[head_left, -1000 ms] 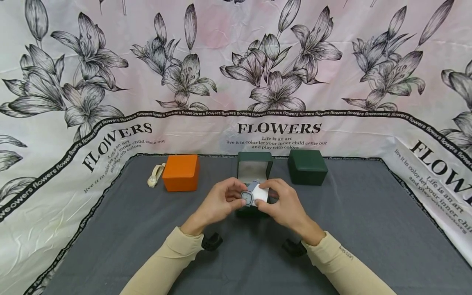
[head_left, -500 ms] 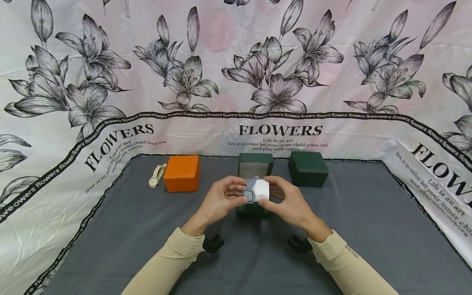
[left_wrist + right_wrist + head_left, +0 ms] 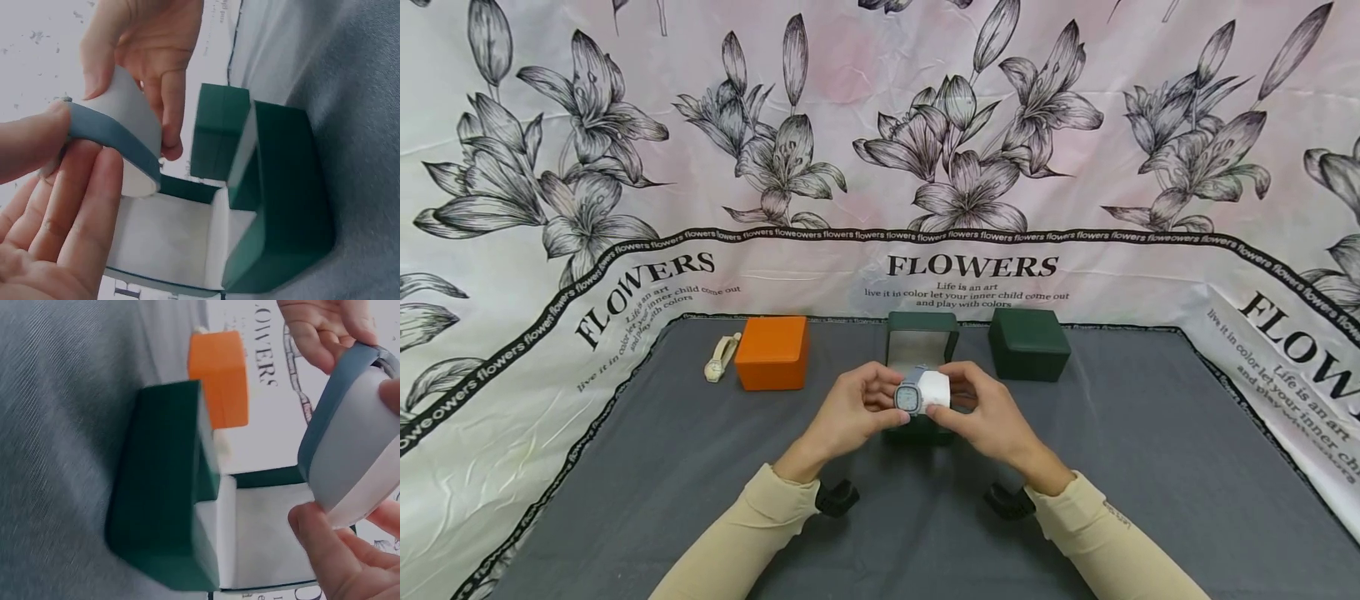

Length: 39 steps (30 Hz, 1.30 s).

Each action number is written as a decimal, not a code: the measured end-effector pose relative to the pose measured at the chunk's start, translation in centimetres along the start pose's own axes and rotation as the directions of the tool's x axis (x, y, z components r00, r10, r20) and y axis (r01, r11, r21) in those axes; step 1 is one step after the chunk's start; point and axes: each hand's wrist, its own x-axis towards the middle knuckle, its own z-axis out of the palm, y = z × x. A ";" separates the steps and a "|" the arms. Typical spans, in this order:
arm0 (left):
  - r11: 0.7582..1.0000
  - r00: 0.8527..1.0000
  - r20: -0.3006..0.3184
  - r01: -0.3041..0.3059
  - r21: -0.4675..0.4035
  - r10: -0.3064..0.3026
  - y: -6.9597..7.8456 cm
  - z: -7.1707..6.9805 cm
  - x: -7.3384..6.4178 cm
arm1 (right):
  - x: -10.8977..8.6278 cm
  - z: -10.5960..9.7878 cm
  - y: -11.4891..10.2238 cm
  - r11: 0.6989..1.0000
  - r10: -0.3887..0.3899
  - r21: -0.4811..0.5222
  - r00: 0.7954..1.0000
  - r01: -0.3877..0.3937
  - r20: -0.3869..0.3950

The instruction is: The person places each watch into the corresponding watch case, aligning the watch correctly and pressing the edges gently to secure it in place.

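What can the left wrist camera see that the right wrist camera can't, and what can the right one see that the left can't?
Only the left wrist view shows the closed green box, standing behind the open one.

Only the right wrist view shows the orange box.

Both show the open green box, the watch with its blue-gray strap around the white cushion, the left hand pinching the watch, and the right hand holding the cushion.
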 end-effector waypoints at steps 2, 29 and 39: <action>1.000 1.000 -0.012 -0.001 -0.001 0.001 0.2 0.1 -0.1 | 0.0 0.0 0.0 1.000 0.008 0.009 1.000 -0.008 -0.004; 0.988 0.991 -0.126 -0.029 0.154 0.049 1.1 1.4 -0.3 | 0.5 0.3 3.5 0.998 -0.017 -0.063 0.998 0.013 -0.066; 0.975 0.990 -0.083 -0.091 0.202 0.110 1.5 0.7 -0.6 | 0.9 -1.2 4.7 0.989 -0.035 0.144 0.994 0.019 0.107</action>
